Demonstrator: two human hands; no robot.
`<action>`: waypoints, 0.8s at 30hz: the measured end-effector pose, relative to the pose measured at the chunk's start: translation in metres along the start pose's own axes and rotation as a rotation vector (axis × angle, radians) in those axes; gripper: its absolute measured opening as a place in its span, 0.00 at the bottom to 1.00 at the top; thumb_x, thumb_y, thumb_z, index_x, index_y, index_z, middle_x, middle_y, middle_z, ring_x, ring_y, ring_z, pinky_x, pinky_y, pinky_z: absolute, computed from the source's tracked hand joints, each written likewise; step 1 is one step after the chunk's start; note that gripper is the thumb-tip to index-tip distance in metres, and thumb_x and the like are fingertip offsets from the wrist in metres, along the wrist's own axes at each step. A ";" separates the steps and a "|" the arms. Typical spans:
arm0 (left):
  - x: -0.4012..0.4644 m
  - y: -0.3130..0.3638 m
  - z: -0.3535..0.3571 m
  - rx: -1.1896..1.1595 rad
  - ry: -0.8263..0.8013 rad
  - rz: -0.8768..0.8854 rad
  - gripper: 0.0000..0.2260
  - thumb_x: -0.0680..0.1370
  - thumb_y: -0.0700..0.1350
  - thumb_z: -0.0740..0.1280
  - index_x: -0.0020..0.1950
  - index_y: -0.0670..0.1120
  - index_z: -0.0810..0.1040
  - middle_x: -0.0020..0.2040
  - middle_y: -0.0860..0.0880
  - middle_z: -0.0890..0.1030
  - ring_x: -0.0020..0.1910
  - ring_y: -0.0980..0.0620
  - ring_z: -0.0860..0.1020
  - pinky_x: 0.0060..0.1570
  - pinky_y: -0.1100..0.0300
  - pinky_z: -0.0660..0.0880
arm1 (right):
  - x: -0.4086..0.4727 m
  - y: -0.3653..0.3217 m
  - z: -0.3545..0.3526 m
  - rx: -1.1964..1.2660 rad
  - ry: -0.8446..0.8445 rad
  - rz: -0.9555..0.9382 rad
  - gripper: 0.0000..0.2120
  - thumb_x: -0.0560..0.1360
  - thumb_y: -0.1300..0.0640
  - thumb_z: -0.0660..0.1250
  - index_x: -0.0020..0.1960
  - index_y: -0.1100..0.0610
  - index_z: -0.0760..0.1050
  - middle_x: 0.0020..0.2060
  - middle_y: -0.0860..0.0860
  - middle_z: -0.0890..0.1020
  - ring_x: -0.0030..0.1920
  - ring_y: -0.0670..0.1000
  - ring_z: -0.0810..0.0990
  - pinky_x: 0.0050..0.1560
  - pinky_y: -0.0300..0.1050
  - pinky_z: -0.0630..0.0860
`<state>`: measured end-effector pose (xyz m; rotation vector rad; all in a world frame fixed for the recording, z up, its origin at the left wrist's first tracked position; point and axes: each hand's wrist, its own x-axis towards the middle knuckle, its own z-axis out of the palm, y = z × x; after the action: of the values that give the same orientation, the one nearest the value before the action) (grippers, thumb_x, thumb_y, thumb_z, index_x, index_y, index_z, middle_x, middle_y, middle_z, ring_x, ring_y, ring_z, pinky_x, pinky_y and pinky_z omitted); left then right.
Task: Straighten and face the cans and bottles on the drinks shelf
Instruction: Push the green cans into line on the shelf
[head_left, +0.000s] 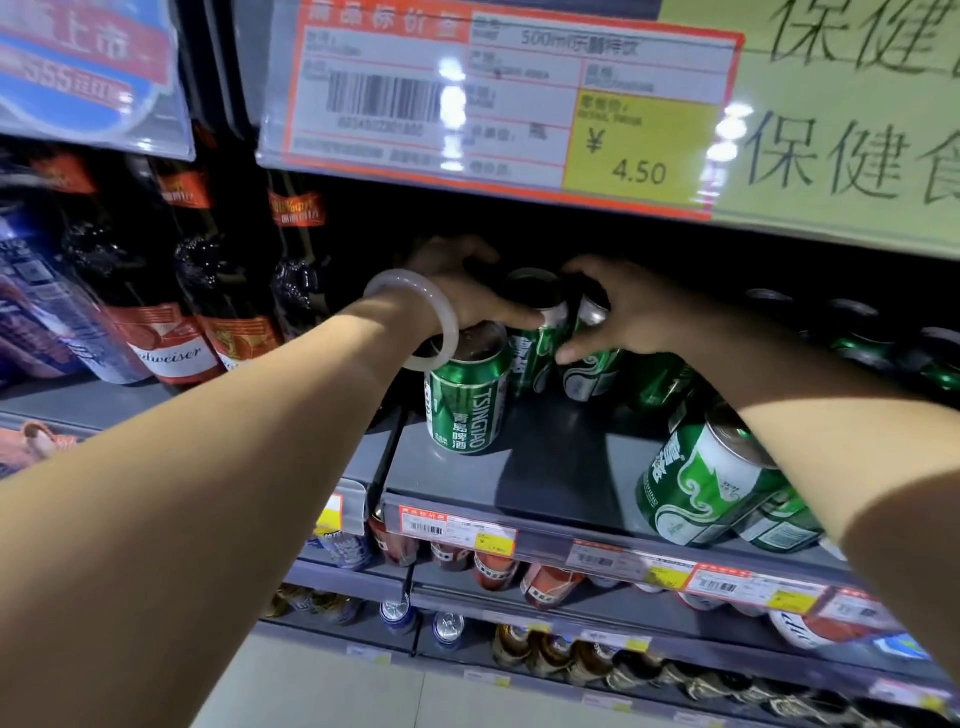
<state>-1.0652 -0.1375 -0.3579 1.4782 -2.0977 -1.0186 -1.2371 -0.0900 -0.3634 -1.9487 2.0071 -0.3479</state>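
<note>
Both hands reach deep into the grey drinks shelf (545, 467), behind the front Tsingtao can (466, 400), which serves as landmark. That green can stands upright near the shelf's left divider, long axis vertical, its "TSINGTAO" lettering running down the side that faces outward.

Just behind it and to its right, the left hand (467, 296), with a pale bangle (415, 317) at the wrist, curls over the top of a second can (535, 332), thumb against its side; this can stands upright. The right hand (639, 312) grips a third can (592, 358) next to it, fingers wrapped round the upper part; that can leans slightly, and its label shows a white swirl.

Well to the right of the landmark, at the shelf's front lip, two more green cans (711, 483) stand tilted in view under the right forearm. Further cans sit in the dark at the back right.

Left of the landmark, beyond the divider, dark Budweiser bottles (171, 312) stand upright with red labels outward.
</note>
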 end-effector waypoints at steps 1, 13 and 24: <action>0.000 -0.001 0.000 0.033 0.010 0.002 0.33 0.60 0.54 0.79 0.62 0.52 0.73 0.54 0.54 0.75 0.52 0.54 0.73 0.50 0.62 0.71 | 0.000 0.000 -0.001 -0.010 -0.028 -0.006 0.37 0.60 0.56 0.79 0.65 0.56 0.68 0.58 0.55 0.76 0.57 0.55 0.74 0.56 0.46 0.72; 0.003 -0.001 0.000 0.073 0.000 0.015 0.29 0.62 0.57 0.77 0.60 0.49 0.77 0.52 0.51 0.80 0.49 0.51 0.77 0.47 0.61 0.71 | -0.012 -0.006 -0.006 0.011 -0.031 0.018 0.36 0.62 0.54 0.79 0.66 0.54 0.67 0.56 0.49 0.74 0.59 0.50 0.72 0.56 0.41 0.67; -0.054 -0.023 0.024 0.307 0.329 0.138 0.37 0.54 0.74 0.63 0.55 0.53 0.77 0.61 0.44 0.75 0.62 0.40 0.70 0.62 0.51 0.67 | -0.058 0.032 -0.034 0.071 -0.028 0.250 0.39 0.68 0.53 0.74 0.73 0.54 0.59 0.72 0.53 0.66 0.70 0.54 0.65 0.65 0.40 0.61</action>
<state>-1.0456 -0.0842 -0.3854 1.4915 -2.1389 -0.3816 -1.2786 -0.0324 -0.3409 -1.6276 2.1578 -0.3229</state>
